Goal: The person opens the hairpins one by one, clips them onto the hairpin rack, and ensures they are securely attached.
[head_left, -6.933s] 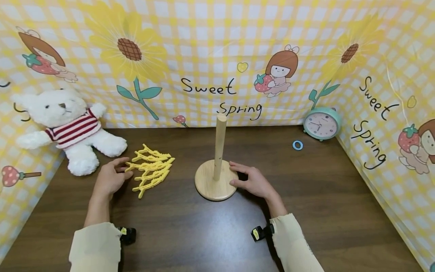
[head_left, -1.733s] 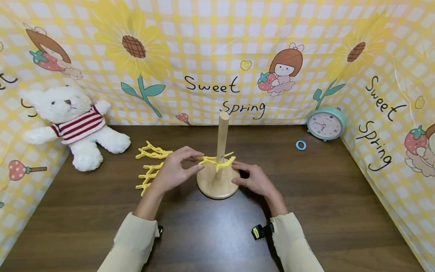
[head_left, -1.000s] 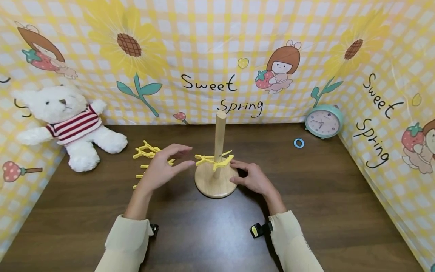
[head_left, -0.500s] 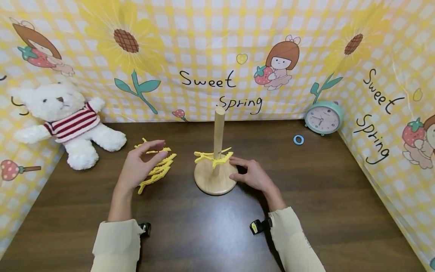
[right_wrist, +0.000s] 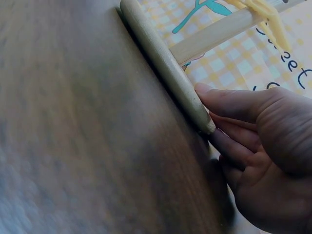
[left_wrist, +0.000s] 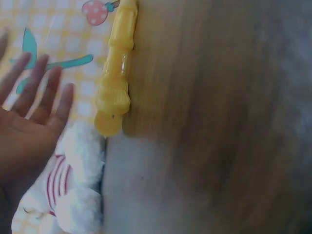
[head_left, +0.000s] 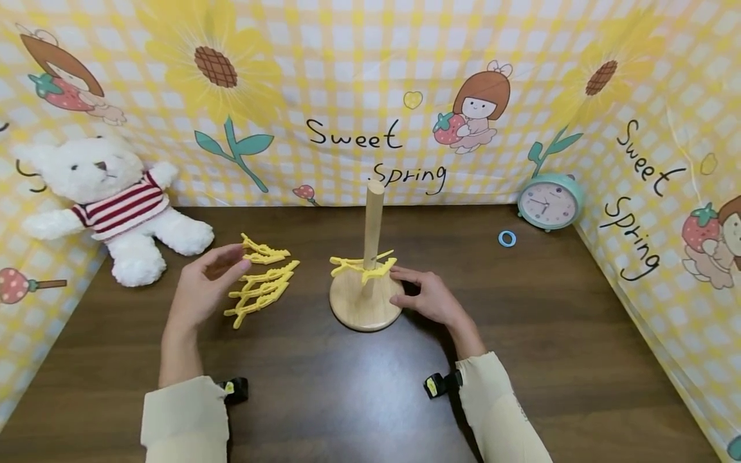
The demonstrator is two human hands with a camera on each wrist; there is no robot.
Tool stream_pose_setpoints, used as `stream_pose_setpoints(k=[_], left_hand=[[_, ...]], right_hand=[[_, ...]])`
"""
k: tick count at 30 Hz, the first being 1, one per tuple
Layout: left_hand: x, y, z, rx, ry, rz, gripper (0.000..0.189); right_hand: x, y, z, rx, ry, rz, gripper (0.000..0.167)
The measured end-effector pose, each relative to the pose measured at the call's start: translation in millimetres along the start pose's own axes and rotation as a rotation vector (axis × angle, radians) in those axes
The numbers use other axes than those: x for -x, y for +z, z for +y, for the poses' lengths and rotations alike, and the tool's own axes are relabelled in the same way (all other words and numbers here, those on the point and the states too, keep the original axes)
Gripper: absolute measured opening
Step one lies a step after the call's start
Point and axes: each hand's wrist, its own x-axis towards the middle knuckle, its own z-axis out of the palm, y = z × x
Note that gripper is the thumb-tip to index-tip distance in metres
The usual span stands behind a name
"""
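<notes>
A round-based wooden paper towel holder (head_left: pixel 370 315) stands upright at the middle of the table. Around its post sits a yellow alligator hair clip (head_left: pixel 379 273), raised above the base. My right hand (head_left: pixel 434 299) grips the base's right rim; thumb and fingers meet the edge in the right wrist view. Several more yellow clips (head_left: pixel 263 292) lie in a row left of the stand, handles pointing left. My left hand (head_left: pixel 205 283) is at the handle end of the farthest clip (head_left: pixel 266 254), its fingers extended and apart. One clip (left_wrist: pixel 116 73) shows beside those fingers in the left wrist view.
A white teddy bear (head_left: pixel 124 206) in a striped sweater sits at the back left. At the back right are a green alarm clock (head_left: pixel 548 202) and a blue ring (head_left: pixel 507 238). Yellow checked cloth (head_left: pixel 347 77) walls the table's back and sides.
My left hand took a clip from the row to the post, let it go there and moved back left to the remaining clips. The right hand has stayed on the base.
</notes>
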Motion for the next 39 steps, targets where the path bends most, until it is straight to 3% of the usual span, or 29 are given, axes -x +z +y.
stream_pose_setpoints(k=[6,19,30,39], left_hand=[[4.3,-7.8,-16.1,-0.062,-0.143,-0.065,0.064],[0.2,-8.3,-39.3,0.038,-0.292,-0.002,0.065],[-7.5,-3.2,-41.1,-0.078,-0.287,-0.063,0.059],[-11.0,-1.0,-37.0,-0.118,-0.266,-0.047,0.057]], right_hand=[[0.7,2,1,0.012,0.007,-0.011,0.054],[0.2,6,1,0.010,0.006,0.000,0.054],[-1.4,3,1,0.005,0.007,0.000,0.054],[-1.8,0,-1,0.006,0.003,0.005,0.054]])
